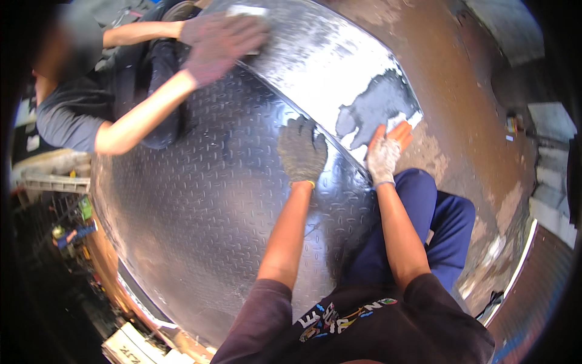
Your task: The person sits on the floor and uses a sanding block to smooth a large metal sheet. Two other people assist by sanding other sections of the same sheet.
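Gleaming: smooth panel (312, 57) | ragged grey patch (379, 106) | black treaded sheet (209, 176)

The co-worker's gloved hands (221, 47) are smeared by blur, mostly covering a pale object (251, 11) (its shape can't be made out); the smooth sheet (321, 54) is cut off by the upper edge; a distant person (74, 234) appears too small to read

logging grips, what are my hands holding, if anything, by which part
Nothing appears held: your left hand lies open on the patterned plate, right hand open against the smooth sheet.
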Demonstrator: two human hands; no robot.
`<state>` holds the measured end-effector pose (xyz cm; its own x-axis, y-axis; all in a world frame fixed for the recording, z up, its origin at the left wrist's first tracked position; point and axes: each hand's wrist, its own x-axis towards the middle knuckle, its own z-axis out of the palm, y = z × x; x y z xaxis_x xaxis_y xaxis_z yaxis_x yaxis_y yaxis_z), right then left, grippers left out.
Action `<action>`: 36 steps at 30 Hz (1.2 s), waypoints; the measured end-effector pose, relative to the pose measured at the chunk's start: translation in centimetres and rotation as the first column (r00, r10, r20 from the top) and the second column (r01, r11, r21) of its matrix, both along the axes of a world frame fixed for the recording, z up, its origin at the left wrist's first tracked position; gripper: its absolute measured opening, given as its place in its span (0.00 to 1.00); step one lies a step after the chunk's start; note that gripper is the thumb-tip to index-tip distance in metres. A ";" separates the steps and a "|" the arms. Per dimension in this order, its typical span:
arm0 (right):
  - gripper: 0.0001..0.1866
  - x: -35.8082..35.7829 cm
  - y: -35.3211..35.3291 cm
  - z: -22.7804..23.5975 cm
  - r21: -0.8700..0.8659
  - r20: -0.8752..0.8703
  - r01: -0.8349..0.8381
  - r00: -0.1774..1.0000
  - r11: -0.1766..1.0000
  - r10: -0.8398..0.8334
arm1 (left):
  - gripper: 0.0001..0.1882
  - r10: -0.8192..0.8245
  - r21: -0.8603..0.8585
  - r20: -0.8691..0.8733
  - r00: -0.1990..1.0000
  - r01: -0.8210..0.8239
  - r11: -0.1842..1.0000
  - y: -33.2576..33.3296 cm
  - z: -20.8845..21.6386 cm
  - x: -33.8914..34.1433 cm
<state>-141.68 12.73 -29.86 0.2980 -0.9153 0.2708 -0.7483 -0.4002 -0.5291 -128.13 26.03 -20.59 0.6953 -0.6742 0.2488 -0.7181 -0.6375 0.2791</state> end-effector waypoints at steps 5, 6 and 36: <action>0.32 -0.3 0.6 0.2 -0.016 0.191 0.029 0.981 0.999 -0.025 | 0.21 0.021 0.022 -0.083 0.996 -0.019 1.000 1.7 0.2 0.2; 0.30 -0.2 0.4 0.3 -0.017 0.301 0.019 0.954 1.000 -0.013 | 0.21 0.024 -0.040 -0.058 0.998 -0.026 0.999 2.0 -0.5 0.3; 0.30 -4.4 -0.2 2.0 0.852 0.500 -0.195 0.579 0.487 -0.644 | 0.23 -0.501 -0.066 -0.184 0.845 0.498 0.865 -8.6 4.2 -10.8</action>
